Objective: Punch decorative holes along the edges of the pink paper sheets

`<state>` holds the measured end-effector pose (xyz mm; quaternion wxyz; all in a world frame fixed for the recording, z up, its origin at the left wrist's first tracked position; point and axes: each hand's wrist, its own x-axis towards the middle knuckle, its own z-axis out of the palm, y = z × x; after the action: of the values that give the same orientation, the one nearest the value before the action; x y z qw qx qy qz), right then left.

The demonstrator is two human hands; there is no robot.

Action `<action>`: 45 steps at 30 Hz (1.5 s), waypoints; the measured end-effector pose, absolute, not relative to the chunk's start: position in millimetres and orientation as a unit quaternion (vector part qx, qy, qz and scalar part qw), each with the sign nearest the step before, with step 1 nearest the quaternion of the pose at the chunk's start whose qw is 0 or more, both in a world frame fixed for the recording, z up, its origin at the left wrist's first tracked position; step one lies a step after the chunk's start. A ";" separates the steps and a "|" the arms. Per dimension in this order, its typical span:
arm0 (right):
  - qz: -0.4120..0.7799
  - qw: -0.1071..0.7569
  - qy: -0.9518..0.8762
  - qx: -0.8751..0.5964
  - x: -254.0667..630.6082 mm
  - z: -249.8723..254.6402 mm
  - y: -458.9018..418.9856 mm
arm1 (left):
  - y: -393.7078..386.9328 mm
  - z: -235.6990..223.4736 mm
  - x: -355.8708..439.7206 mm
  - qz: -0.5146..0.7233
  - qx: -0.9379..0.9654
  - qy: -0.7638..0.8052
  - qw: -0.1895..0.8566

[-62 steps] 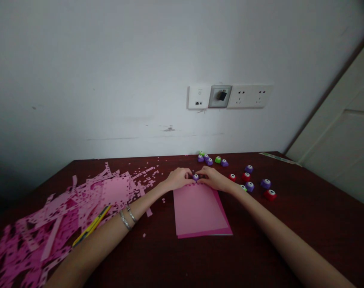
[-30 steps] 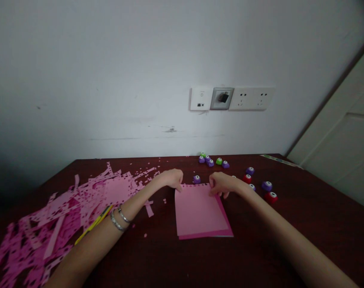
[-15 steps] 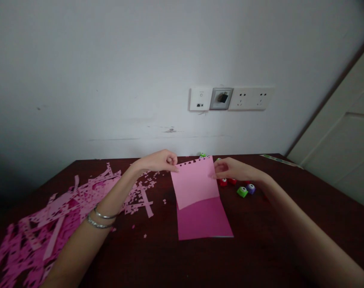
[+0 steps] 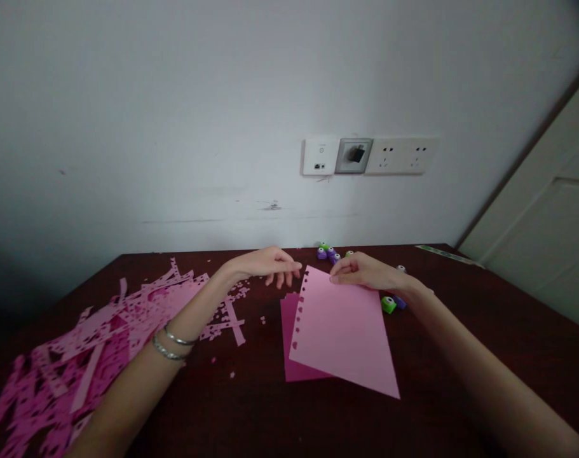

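My right hand (image 4: 358, 270) pinches the far edge of a light pink sheet of paper (image 4: 341, 327). A row of small punched shapes runs down the sheet's left side. Beneath it, darker pink paper (image 4: 289, 337) lies on the table, mostly covered. My left hand (image 4: 272, 264) hovers just left of the sheet's far left corner, apart from it, fingers loosely spread and holding nothing. Beyond my right hand stand small purple and green craft punches (image 4: 334, 257). A green punch (image 4: 388, 304) sits right of the sheet, partly beside my right wrist.
Pink punched strips and scraps (image 4: 127, 331) are heaped on the left of the dark red table (image 4: 251, 413). Tiny paper cut-outs (image 4: 241, 289) lie scattered beside them. A ruler-like strip (image 4: 449, 256) rests at the far right edge. Wall sockets (image 4: 403, 156) are behind.
Both hands left the purple punch and lifted the light pink sheet by its punched far edge. The sheet has been turned, bringing that edge to the left, and my left hand has let go.
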<state>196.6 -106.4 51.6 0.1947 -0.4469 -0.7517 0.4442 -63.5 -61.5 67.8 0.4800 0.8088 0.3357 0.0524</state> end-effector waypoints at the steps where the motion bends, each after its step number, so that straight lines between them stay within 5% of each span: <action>1: 0.426 0.177 -0.768 -0.445 194.6 47.1 -104.0 | -59.0 58.0 -57.8 0.050 0.801 0.340 0.490; 12: 0.362 0.094 -0.815 -0.443 191.5 8.2 -85.3 | -51.0 6.3 -38.1 0.049 0.779 0.375 0.500; 21: 0.272 0.077 -0.801 -0.528 190.9 6.4 -85.1 | -46.6 -16.1 -25.1 0.132 0.802 0.437 0.385; 45: 0.096 0.017 -0.767 -0.635 178.3 8.2 -93.2 | -50.4 -26.3 -16.3 0.113 0.838 0.430 0.316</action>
<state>178.3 -93.2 8.2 0.0173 -0.6347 -0.7666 0.0964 -16.3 -50.4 -26.3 0.3157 0.8384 0.4296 0.1133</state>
